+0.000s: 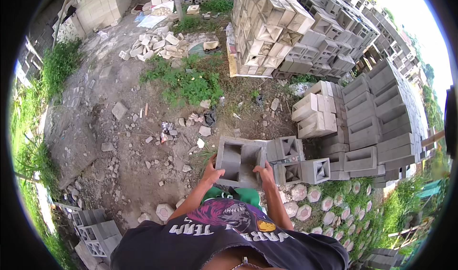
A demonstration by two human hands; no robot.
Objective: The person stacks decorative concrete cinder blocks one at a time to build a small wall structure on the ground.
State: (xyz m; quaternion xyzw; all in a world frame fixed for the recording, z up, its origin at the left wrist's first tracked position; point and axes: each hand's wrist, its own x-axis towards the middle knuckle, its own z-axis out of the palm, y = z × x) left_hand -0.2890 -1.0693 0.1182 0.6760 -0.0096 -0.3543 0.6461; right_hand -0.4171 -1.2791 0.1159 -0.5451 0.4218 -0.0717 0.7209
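A grey hollow concrete block [240, 180] is held in front of my body, its two square cavities facing up toward me. My left hand [210, 173] grips its left end, thumb over the near edge. At the opposite end my right hand [265, 173] is closed on the block, thumb toward the right cavity. The fingers of both hands are partly hidden behind the block. Just right of it stand smaller grey blocks with patterned openings [289, 173], and another such block [315, 171] sits at the end of that group.
Tall stacks of hollow blocks [377, 112] rise on the right, and a pale block pile [267, 26] stands farther back. Broken pieces [160, 46] lie heaped at the far left. Stones litter the dirt [119, 174]. Hexagonal pavers [329, 217] are set in grass at the near right.
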